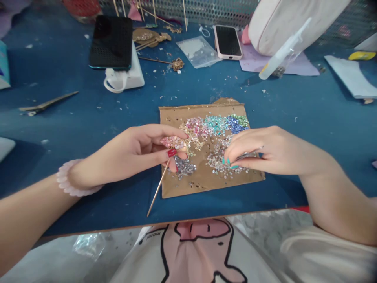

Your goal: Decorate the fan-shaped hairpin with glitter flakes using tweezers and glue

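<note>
Between the thumb and fingers of my left hand (147, 153) is a hairpin (158, 188), its thin stick slanting down toward the table edge. Pink and pale rhinestones cover the hairpin's ornament (172, 142). My right hand (262, 151) is closed around slim metal tweezers (249, 155), mostly hidden by the fingers. Its fingertips touch or hover just over a pile of clear rhinestones (219, 159) on a cardboard sheet (203, 186). Pink (196, 125), turquoise (215, 124), blue (236, 124) and green rhinestones (243, 119) lie along the far side; grey ones (186, 168) sit beneath my left hand.
A black phone (111, 42) rests on a white charger (131, 72) at back left. Behind the cardboard are a second phone (228, 42), a plastic bag (198, 51) and a flower-topped hairpin (177, 64). A metal clip (48, 103) lies left; a white pouch (285, 23) stands back right.
</note>
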A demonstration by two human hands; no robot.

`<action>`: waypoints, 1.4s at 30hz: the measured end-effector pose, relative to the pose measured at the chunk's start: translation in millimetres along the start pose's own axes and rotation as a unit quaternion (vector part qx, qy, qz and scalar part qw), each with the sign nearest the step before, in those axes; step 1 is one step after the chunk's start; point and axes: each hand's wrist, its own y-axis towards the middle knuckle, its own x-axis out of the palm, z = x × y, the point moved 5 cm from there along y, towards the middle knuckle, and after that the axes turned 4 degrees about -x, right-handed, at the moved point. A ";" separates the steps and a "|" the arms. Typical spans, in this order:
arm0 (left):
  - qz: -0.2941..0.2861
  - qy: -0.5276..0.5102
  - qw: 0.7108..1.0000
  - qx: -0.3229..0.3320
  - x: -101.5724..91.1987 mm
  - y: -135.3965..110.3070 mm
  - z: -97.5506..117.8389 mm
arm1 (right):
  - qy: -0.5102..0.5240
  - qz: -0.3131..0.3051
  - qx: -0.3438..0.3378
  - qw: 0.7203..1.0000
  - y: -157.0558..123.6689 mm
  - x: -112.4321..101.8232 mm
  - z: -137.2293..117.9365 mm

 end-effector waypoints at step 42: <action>0.013 0.000 1.000 -0.028 -2.1 -1.9 -3.6 | -0.004 -0.004 -0.048 0.999 -1.5 1.8 -12.9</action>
